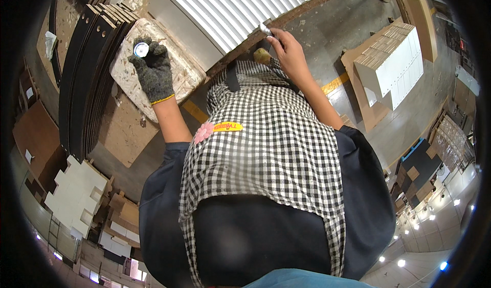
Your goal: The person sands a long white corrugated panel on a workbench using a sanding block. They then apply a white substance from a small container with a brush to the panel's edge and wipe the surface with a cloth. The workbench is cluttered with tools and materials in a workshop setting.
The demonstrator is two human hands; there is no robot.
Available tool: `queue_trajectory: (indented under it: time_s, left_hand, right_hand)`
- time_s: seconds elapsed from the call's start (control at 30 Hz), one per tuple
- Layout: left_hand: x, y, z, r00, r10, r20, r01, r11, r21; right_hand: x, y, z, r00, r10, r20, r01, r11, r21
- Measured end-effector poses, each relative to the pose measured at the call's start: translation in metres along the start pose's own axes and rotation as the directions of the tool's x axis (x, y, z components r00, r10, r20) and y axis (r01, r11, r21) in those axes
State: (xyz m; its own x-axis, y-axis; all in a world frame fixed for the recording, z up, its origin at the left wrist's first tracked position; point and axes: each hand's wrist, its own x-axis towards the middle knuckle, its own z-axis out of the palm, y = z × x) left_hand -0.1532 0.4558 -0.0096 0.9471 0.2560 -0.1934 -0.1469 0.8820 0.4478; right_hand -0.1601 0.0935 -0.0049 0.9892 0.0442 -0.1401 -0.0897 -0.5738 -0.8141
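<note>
Blue cloth (302, 279) up close, then left hand (155, 75) gripping a little round tub (141, 49) above the stained slab (185, 65), right hand (290, 52) pinching a silvery bit (265, 29) beside the white strips (245, 12). Those look all lined up already, can't tell how much is left

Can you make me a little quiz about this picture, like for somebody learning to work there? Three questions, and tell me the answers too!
1. Which hand holds the small round thing, left or right?
2. True or false: the right hand is bare.
3. Fill in the blank: on the checked apron, a yellow patch sits beside a pink ____.

Key:
1. The left hand.
2. True.
3. Flower.
</note>
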Motion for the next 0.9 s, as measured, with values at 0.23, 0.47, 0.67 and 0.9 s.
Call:
queue_trajectory:
  time_s: [0.23,0.47,0.67,0.9]
  left_hand:
    - [0.000,0.000,-0.002,0.999,0.021,-0.042,-0.021,1.000,0.006]
    - [-0.001,0.001,-0.001,1.000,0.003,-0.015,-0.003,1.000,-0.008]
    - [0.000,0.000,0.000,0.999,0.012,-0.038,-0.012,1.000,-0.004]
    - [0.000,0.001,0.000,0.999,0.012,-0.036,-0.012,1.000,0.003]
  right_hand:
    - [0.002,-0.013,-0.013,0.824,0.280,0.492,-0.561,0.518,0.646]
    - [0.007,-0.023,-0.013,0.782,0.319,0.536,-0.623,0.384,0.681]
    - [0.006,-0.012,-0.010,0.772,0.318,0.551,-0.636,0.377,0.673]
    - [0.008,-0.016,-0.009,0.775,0.305,0.554,-0.633,0.376,0.677]
